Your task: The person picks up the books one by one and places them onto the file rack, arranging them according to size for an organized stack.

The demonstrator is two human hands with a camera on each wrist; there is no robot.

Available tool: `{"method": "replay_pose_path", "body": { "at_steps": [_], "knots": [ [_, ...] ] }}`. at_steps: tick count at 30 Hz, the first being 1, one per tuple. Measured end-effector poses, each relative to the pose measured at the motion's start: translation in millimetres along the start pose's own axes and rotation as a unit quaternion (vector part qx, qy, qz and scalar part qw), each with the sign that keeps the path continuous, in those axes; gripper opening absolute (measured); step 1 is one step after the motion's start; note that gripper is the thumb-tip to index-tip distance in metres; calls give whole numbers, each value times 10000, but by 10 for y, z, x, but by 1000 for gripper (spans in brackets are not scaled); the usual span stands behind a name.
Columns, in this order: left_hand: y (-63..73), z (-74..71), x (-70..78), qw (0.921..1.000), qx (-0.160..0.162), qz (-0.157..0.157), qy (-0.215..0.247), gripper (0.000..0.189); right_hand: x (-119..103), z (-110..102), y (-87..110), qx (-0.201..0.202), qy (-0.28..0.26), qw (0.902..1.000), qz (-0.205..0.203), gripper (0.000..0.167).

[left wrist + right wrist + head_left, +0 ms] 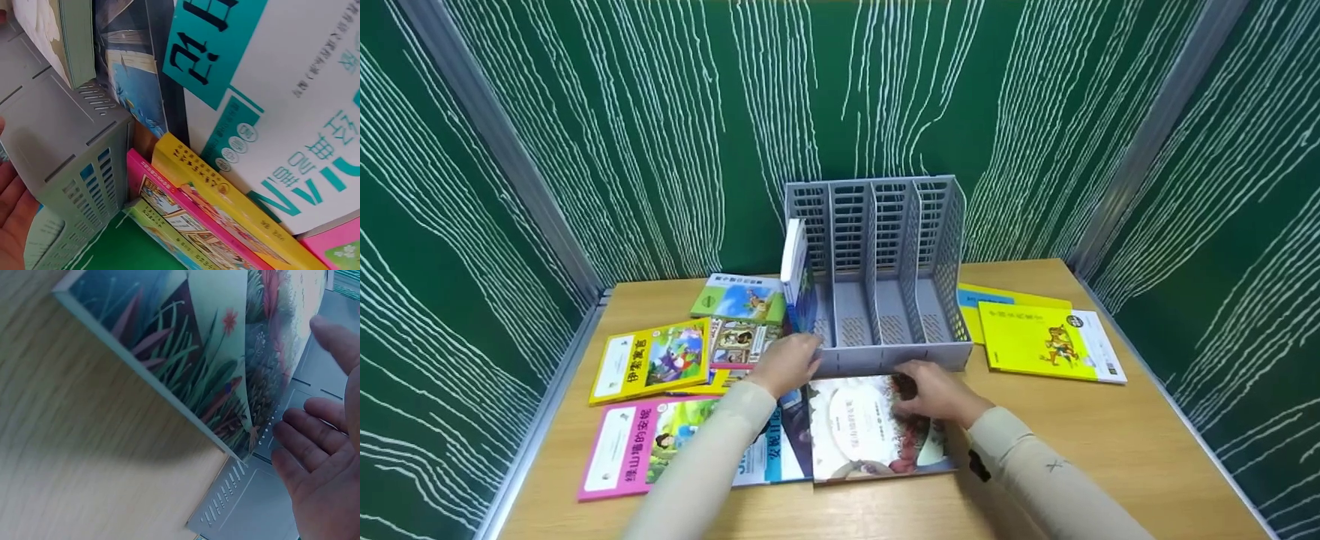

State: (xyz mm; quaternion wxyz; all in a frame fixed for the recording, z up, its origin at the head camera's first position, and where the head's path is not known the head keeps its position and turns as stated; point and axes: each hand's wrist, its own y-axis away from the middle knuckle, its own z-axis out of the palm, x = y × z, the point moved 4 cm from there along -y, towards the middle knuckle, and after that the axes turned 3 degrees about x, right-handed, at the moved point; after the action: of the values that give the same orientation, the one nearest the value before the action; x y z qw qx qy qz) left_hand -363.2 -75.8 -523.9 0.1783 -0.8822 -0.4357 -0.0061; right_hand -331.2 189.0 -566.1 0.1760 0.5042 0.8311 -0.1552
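Note:
A white illustrated book (855, 431) with red flowers and foliage lies near the front of the table, its far edge at the grey file rack (851, 364). My right hand (941, 394) is over that book's far right corner, thumb above the cover. In the right wrist view, the fingers of this hand (315, 444) are loosely extended beside the book's edge. My left hand (787, 364) is at the rack's front left corner; in the left wrist view only part of this hand (14, 216) shows, beside the grey panel. An upright book (793, 259) stands in the rack's leftmost compartment.
Left of the rack lie a yellow book (652, 360), a pink book (622, 450), a green book (741, 298) and others, partly overlapping. Yellow books (1027, 341) lie on the right. Green patterned walls (660, 135) enclose the wooden table (1080, 450).

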Motion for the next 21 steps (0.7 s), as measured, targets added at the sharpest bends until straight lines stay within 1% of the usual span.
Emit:
{"method": "replay_pose_path", "body": {
  "at_steps": [3, 4, 8, 12, 17, 21],
  "knots": [
    [-44, 49, 18, 9998, -170, 42, -30, 5, 7, 48, -25, -167, -35, 9998, -43, 81],
    [-55, 61, 21, 9998, -191, 50, -38, 4, 13, 63, -33, -237, -44, 9997, -31, 83],
    [-79, 88, 24, 9995, -275, 7, -165, 15, 17, 100, -62, -495, -157, 9986, 44, 87],
    [-92, 79, 27, 9994, -317, -85, -143, 18, 15, 110, -84, -725, -206, 9971, 39, 92],
    [-102, 76, 38, 9993, -330, -15, -172, 17, 34, 113, -102, -942, -13, 9956, 2, 99],
    [-115, 89, 25, 9991, -283, 14, -320, 15, 19, 105, -127, -1150, 164, 9932, 111, 101]
  ]
}}
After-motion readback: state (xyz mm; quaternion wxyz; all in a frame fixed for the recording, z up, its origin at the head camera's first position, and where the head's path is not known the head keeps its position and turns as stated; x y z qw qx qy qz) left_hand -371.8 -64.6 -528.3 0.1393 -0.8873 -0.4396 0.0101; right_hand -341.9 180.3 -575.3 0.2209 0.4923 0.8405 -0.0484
